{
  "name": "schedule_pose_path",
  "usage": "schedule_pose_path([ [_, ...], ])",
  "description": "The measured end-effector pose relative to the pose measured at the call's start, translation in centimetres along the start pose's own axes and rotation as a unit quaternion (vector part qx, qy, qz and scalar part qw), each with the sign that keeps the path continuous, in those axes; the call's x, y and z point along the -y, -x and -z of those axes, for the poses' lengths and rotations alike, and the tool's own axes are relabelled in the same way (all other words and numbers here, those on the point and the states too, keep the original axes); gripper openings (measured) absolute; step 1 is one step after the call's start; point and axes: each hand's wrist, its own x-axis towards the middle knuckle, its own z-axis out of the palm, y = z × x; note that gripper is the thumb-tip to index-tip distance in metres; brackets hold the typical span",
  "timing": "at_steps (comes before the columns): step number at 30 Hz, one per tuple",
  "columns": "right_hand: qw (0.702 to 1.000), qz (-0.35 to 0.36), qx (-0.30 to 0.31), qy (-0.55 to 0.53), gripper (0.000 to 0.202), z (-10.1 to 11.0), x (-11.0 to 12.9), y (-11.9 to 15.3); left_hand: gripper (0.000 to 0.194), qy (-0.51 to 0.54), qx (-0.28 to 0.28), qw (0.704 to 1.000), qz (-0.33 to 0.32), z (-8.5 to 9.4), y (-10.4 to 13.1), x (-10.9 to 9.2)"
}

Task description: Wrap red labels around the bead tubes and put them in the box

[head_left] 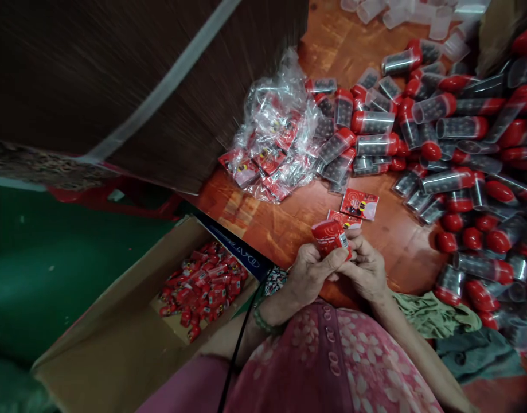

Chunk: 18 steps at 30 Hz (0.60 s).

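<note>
In front of my body, both hands hold one red printed label [329, 236] with white text and a barcode, its surface curved. My left hand [309, 275] is closed on its lower left side, thumb pressed over the front. On the right side, the fingers of my right hand [366, 267] pinch its edge. Whether a container sits inside the label cannot be made out. Just beyond my fingers, two flat red labels [360, 205] lie on the orange-brown table [263, 223]. Further off is a clear plastic bag [284, 103] with more red labels in it.
A large pile of clear containers with red caps [444, 126] covers the table's right side. Empty translucent cups [401, 11] lie at the back. Left and below, a cardboard box [112, 338] contains many red-wrapped pieces [207, 281]. Folded cloths [439, 315] lie at the near right.
</note>
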Motion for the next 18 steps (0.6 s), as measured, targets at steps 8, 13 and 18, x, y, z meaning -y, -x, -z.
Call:
schedule_pose_path([
  [8,0.999,0.030,0.025,0.019,0.050,-1.1,-0.5,0.4,0.045,0.004,-0.024,1.000,-0.020,0.8,1.7,0.5],
  [13,0.994,0.046,0.069,0.066,0.052,-2.4,-0.9,0.3,0.043,-0.030,-0.050,0.997,-0.043,1.5,3.7,0.1],
  [18,0.903,0.096,0.217,0.358,0.031,-2.3,1.6,1.6,0.024,-0.124,-0.274,0.935,-0.187,4.7,7.7,-1.0],
])
